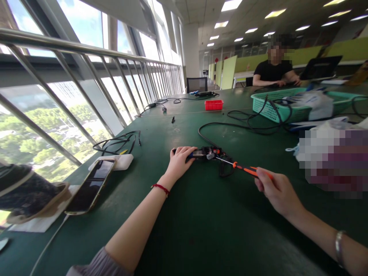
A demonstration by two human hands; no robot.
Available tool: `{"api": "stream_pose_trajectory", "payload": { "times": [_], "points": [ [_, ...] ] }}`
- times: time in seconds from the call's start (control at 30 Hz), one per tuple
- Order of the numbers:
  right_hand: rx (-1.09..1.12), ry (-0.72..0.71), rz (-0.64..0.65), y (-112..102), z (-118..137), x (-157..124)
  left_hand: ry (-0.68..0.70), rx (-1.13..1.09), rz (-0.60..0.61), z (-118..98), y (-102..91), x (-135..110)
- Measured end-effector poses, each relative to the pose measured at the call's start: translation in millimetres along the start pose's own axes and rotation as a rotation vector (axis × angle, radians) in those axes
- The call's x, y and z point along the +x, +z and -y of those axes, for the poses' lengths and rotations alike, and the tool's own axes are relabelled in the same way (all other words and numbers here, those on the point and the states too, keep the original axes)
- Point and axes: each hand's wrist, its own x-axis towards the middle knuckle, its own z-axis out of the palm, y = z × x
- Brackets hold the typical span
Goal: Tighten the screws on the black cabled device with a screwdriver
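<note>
A: Left hand [178,161], condition?

B: Palm down, fingers [188,150] curled over one end of a black device [201,154] and grasping it. The device lies on the green desk [195,230], its bare part just right of those fingers. Red cord bracelet [161,188] at the wrist.

A: Right hand [280,189]?

B: Closed around the handle of an orange-and-black screwdriver [247,169]. The metal shaft points left, away from the right fingers, and its tip reaches the device. Whether it sits in a screw: too small to tell.

A: Anything attached to the device?

B: A black cable [201,132] curves up beside it, beyond the left fingers, then runs right toward a mint-green basket [266,109], far past the right fingers.

A: Left of the left fingers?

B: A tangle of thin black wires [115,145]; nearer the body, a smartphone [90,188] propped on a white block [124,162].

A: Straight beyond?

B: A small red tray [214,105], well apart from both hands. Further out, right, a person in a black T-shirt [271,73] sits at the desk.
</note>
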Motion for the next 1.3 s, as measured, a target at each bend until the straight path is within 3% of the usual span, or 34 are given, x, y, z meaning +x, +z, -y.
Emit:
{"api": "stream_pose_trajectory", "payload": {
  "times": [0.17, 0.4, 0.67, 0.97, 1.17, 1.3],
  "points": [
    [0.039, 0.038, -0.029, 1, -6, 0, 0.008, -0.002, -0.010, 2, 1.8, 0],
    [0.159, -0.057, 0.005, 1, 7, -2, -0.006, 0.005, 0.007, -1, -0.1, 0],
    [-0.001, -0.157, -0.020, -2, 15, 0, 0.007, 0.002, -0.013, 2, 1.9, -1],
    [0.048, -0.183, -0.055, -2, 18, -3, -0.001, 0.001, -0.003, 0, 0.8, 0],
    [0.008, -0.187, 0.033, -1, 19, -1, -0.005, -0.009, 0.003, -1, -0.4, 0],
    [0.080, -0.170, -0.021, 0, 15, -3, -0.008, -0.003, 0.003, -1, 0.1, 0]
  ]
}}
